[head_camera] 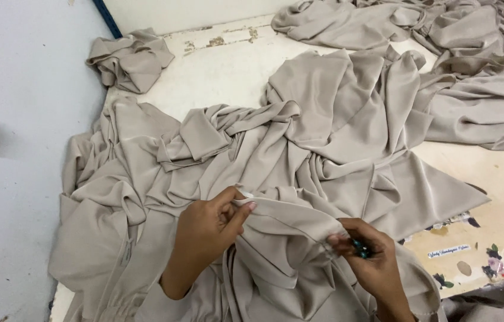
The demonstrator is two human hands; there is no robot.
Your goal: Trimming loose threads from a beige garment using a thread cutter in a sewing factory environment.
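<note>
Only one label shows in your view: a small white label (448, 251), a narrow strip lying slightly tilted on the worn table top (502, 179) at the lower right, just past the edge of the beige cloth (323, 149). It carries a line of dark writing, and small dark flower-like prints sit around it on the surface. You see no packages, signs or screens.

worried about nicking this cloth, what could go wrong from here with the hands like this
1. The right hand holds a small teal tool right against the beige fabric; it might snag or cut the cloth.
2. The left hand pinches a fold close by, so its fingers could get nicked.
3. Loose fabric hangs over the table edge and may slide.
</note>
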